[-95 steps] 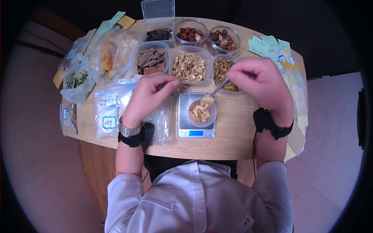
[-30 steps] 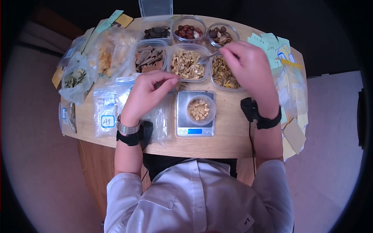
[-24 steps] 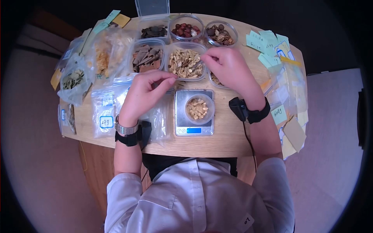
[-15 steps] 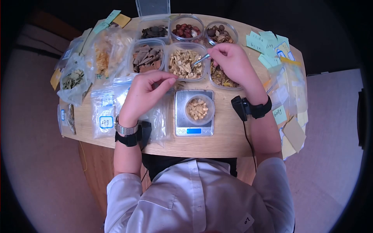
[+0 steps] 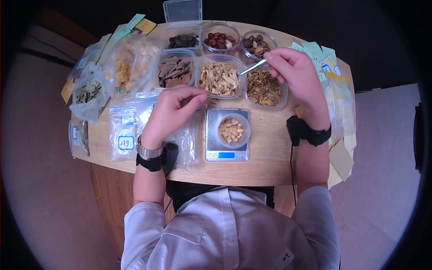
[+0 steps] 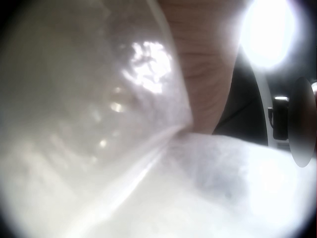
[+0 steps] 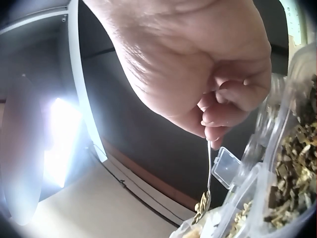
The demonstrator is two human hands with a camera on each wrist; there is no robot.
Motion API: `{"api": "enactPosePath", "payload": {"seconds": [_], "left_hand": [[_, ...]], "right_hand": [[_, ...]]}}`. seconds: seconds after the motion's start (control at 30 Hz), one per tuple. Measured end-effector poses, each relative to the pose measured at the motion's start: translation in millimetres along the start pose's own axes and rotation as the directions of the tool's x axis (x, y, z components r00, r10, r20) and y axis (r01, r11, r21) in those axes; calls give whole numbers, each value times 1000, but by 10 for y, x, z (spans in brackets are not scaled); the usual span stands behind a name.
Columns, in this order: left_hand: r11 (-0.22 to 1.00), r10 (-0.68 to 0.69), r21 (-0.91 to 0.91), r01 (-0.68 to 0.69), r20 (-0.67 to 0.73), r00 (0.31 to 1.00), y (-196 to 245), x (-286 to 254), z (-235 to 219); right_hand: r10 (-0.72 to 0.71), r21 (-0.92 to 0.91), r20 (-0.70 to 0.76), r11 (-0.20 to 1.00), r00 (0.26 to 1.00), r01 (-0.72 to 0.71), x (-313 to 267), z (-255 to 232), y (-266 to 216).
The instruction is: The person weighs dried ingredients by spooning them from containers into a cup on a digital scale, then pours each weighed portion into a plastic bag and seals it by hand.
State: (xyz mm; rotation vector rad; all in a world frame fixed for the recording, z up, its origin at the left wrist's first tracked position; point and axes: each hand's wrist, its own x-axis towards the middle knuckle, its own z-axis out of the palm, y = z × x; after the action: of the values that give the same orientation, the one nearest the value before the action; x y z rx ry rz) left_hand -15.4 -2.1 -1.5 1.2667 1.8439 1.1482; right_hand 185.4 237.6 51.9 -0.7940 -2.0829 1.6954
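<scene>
My right hand (image 5: 294,74) pinches the handle of a metal spoon (image 5: 252,68) between thumb and fingers. The spoon's bowl is over the right side of a square plastic container (image 5: 219,96) of pale dried pieces (image 5: 216,76). Seen from the right wrist, several pale pieces (image 7: 200,207) lie in the bowl. My left hand (image 5: 173,112) has loosely bent fingers, their tips right at that container's near left corner. Below, a small clear cup (image 5: 246,138) with similar pieces stands on a digital scale (image 5: 211,135). Blurred clear plastic (image 6: 124,163) fills most of the left wrist view.
Beside it stand containers of brown bark (image 5: 174,69) and yellow-brown pieces (image 5: 264,87). Behind are dark pieces (image 5: 183,40), red dried fruit (image 5: 220,40) and brown pods (image 5: 257,45). Plastic bags (image 5: 122,135) lie left; paper notes (image 5: 315,51) and more bags lie right.
The spoon was tipping pieces into the cup, then moved up and dug into the container of pale pieces. Now my right hand has drawn back rightward with the loaded spoon. My left hand stays put.
</scene>
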Motion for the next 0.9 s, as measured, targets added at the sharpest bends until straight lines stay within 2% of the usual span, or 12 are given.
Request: {"api": "enactPosePath", "payload": {"seconds": [0.07, 0.17, 0.23, 0.3, 0.37, 0.5, 0.57, 0.63, 0.7, 0.77, 0.83, 0.9], "left_hand": [[1000, -9, -3, 9, -2, 1000, 13, -5, 1], [1000, -12, 0, 12, -4, 1000, 32, -6, -4], [1000, -4, 12, 4, -3, 1000, 26, -2, -4], [1000, 3, 14, -3, -5, 1000, 33, 0, -3], [1000, 8, 14, -7, -10, 1000, 35, -6, -4], [1000, 1, 9, -1, -3, 1000, 42, -4, -6], [1000, -10, 6, 10, 8, 1000, 32, 1, 4], [1000, -8, -20, 8, -6, 1000, 9, -2, 16], [1000, -18, -16, 18, -1, 1000, 21, 0, 10], [1000, -28, -12, 28, 1, 1000, 9, 0, 18], [999, -21, -51, 20, -33, 999, -6, 3, 30], [999, -20, -43, 18, -31, 999, -13, 5, 30]], "right_hand": [[-23, 27, 15, 999, 1000, 23, -132, -19, -166], [-105, -40, 26, 994, 994, 106, -334, -9, -328], [-194, -294, 175, 925, 965, 240, -444, 3, -405], [-190, -317, 188, 917, 964, 243, -505, 19, -477], [-331, -386, 57, 863, 942, 326, -520, 28, -460], [-340, -462, -64, 843, 938, 275, -288, 123, -298], [-530, -610, -82, 696, 844, 378, -114, 223, -65], [-525, -634, -93, 686, 846, 356, -12, 333, 113], [-499, -617, -4, 683, 867, 390, 57, 413, 266], [-474, -541, 6, 739, 881, 402, 78, 490, 349], [-263, -426, 20, 870, 965, 246, 79, 544, 371], [-214, -402, 22, 892, 976, 205, 86, 562, 380]]}}
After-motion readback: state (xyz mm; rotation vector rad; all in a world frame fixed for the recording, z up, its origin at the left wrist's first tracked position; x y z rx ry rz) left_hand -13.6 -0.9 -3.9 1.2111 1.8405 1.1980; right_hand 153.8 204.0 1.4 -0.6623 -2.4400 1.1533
